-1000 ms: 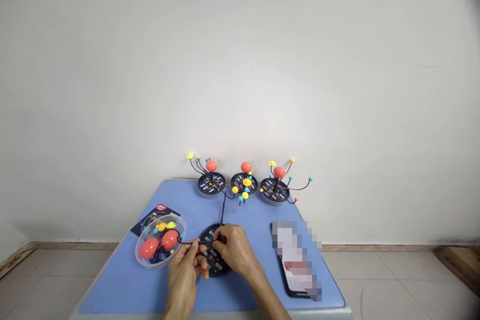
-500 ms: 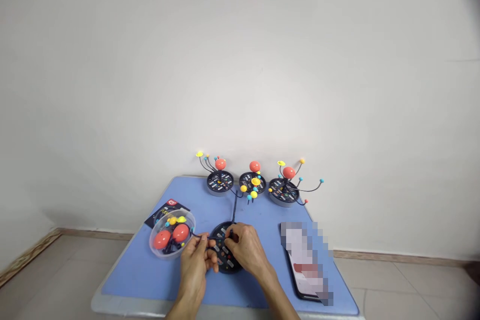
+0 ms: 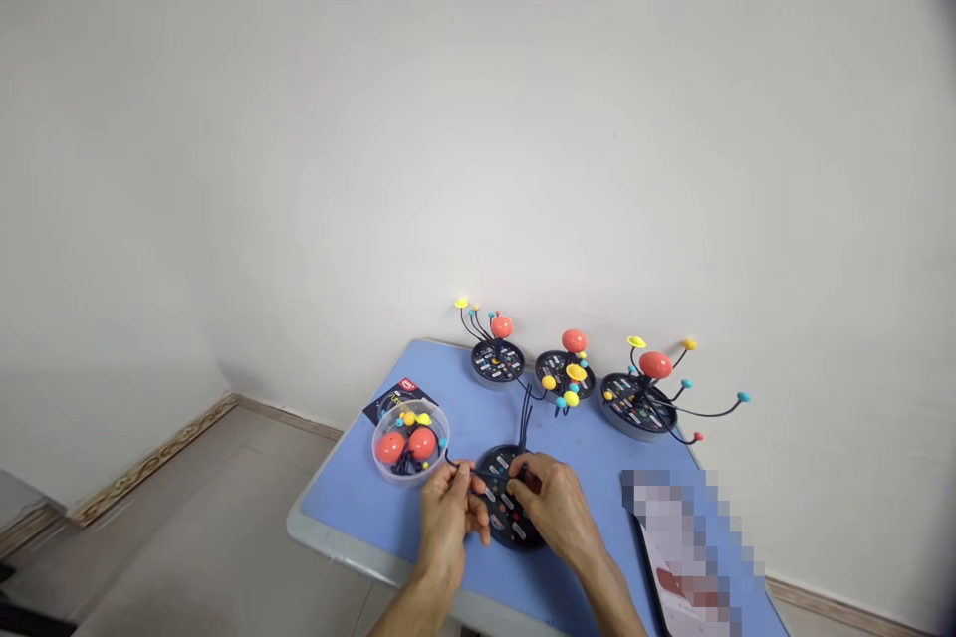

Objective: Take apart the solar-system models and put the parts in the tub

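Note:
A round black base (image 3: 502,520) printed with small coloured planets and labels lies on the table between my hands. My left hand (image 3: 446,516) pinches a thin black curved rod (image 3: 450,459) between thumb and finger at the base's left side, its other fingers loosely curled. Over the middle of the base, my right hand (image 3: 562,510) is closed on a dark piece where the rods meet. Its fingers hide most of that piece. Other thin black rods (image 3: 525,423) extend from there beyond the base's far edge.
Left of the base, a clear plastic tub (image 3: 375,468) holds red, yellow and blue balls with black parts, partly over a dark printed card (image 3: 378,404). Three solar system models (image 3: 498,376) stand along the wall. A phone (image 3: 657,585), partly pixelated, lies at right on the blue table (image 3: 351,508).
The camera view has swung left, so everything appears farther right. More than one rod now shows behind the base, where one showed before. Both hands keep their hold.

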`<state>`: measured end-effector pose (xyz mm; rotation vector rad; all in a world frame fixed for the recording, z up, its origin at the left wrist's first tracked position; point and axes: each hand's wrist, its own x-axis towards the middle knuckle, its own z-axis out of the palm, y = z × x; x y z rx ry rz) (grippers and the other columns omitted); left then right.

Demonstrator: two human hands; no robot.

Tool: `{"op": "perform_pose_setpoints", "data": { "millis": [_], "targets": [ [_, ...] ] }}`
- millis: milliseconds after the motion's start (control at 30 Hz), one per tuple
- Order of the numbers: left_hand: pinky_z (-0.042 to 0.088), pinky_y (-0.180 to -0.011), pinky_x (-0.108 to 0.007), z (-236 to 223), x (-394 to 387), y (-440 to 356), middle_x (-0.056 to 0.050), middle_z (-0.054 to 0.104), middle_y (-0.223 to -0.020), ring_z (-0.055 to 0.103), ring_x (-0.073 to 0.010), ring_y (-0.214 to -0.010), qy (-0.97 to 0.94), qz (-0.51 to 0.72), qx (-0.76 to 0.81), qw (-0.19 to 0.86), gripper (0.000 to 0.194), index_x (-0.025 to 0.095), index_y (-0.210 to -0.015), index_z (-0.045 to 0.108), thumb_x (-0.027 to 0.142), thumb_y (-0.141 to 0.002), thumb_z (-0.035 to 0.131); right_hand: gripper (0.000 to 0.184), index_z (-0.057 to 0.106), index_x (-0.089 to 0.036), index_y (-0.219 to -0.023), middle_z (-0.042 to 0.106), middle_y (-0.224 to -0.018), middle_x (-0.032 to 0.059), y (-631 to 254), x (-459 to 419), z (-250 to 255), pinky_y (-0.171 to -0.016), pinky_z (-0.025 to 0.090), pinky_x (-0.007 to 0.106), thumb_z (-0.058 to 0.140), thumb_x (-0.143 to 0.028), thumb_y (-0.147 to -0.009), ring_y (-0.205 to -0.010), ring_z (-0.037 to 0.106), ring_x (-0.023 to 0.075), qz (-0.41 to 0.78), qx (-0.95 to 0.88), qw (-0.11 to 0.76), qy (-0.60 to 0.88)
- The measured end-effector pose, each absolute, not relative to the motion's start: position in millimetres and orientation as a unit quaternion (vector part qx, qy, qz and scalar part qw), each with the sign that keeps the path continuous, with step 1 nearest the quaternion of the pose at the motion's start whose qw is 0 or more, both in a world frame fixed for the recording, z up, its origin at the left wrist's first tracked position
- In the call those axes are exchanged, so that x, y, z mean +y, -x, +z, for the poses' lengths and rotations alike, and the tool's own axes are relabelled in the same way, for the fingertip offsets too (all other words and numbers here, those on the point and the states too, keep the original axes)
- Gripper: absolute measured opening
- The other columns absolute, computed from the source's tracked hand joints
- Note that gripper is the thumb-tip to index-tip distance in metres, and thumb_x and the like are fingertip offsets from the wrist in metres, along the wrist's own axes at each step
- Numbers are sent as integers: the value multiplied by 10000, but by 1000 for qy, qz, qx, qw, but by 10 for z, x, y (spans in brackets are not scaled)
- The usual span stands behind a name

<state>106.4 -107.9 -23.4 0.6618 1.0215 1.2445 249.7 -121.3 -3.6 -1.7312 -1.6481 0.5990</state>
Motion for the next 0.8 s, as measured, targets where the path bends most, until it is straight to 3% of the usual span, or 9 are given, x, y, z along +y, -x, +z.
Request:
{"op": "perform_pose_setpoints", "data": {
  "millis": [133,267,367,433,600,800],
  "targets": [
    [351,-280,-236,-373,-1208,-968,20,610,-652,461,-105,-333,-405,519,499,564,513,189,-876,605,607,-631,774,164,664,-219,-779,609,-704,-4,-2516,-1229,-27,-623,355,256,510,-176,-745,-631,526,152,224,-634,323,665],
    [517,-600,-290,-429,-1302,-889,-62,679,-842,655,-196,-700,-643,550,479,234,164,234,-1007,670,335,-900,598,169,668,-219,-784,608,-734,3,-2516,-1234,-32,-632,367,260,514,-161,-744,-644,537,155,220,-637,330,660],
    [506,-747,-359,-397,-1219,-929,-110,685,-1075,637,-233,-900,-797,448,405,-8,315,213,-1122,650,115,-955,402,173,657,-214,-776,617,-774,15,-2503,-1240,-23,-661,387,266,503,-141,-743,-677,556,162,218,-645,339,649],
    [488,-768,-388,-379,-1113,-990,-119,674,-1106,606,-241,-913,-845,362,379,-108,350,173,-1145,628,32,-919,401,178,650,-213,-771,623,-786,21,-2498,-1243,-16,-671,400,265,498,-126,-741,-695,567,166,222,-649,347,639],
    [422,-714,-372,-359,-905,-1069,-64,616,-832,539,-235,-818,-890,241,357,-147,189,145,-944,636,32,-899,492,194,639,-210,-761,635,-803,33,-2501,-1244,-31,-684,414,265,481,-99,-750,-738,584,177,220,-654,353,632],
    [399,-752,-374,-295,-860,-998,-58,602,-829,521,-236,-833,-908,215,320,-165,145,138,-914,634,41,-889,530,174,626,-202,-768,635,-818,41,-2503,-1234,-56,-684,414,268,473,-121,-764,-756,588,180,222,-664,347,624]
  ]
}}
